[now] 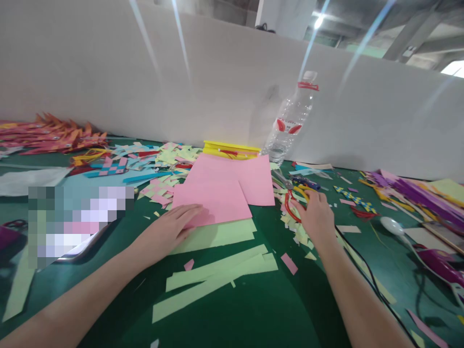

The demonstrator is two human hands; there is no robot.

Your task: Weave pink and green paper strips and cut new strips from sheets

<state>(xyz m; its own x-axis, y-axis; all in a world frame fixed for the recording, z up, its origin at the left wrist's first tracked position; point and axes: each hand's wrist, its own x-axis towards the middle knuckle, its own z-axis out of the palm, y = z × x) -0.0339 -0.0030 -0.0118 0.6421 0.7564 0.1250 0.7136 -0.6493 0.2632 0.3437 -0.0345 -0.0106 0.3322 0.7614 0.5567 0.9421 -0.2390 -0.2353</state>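
My left hand [177,222] lies flat on the near left corner of a pink paper sheet [217,203], fingers stretched out. Another pink sheet [255,181] sits partly under it. Green paper [224,237] shows beneath the near edge, and loose green strips [217,275] lie closer to me. At the right of the sheets, my right hand [317,212] is closed at the red and yellow handles of a pair of scissors [290,193]. The blades point away from me; my fingers hide part of the handles. Small paper scraps [299,232] lie under and around that hand.
A clear plastic bottle [290,121] leans against the white partition [181,82]. Left are a phone [87,227], paper scraps [174,157] and orange folded pieces [58,135]. Right are a black cable [366,270], a purple-handled tool [435,261] and purple strips [416,193].
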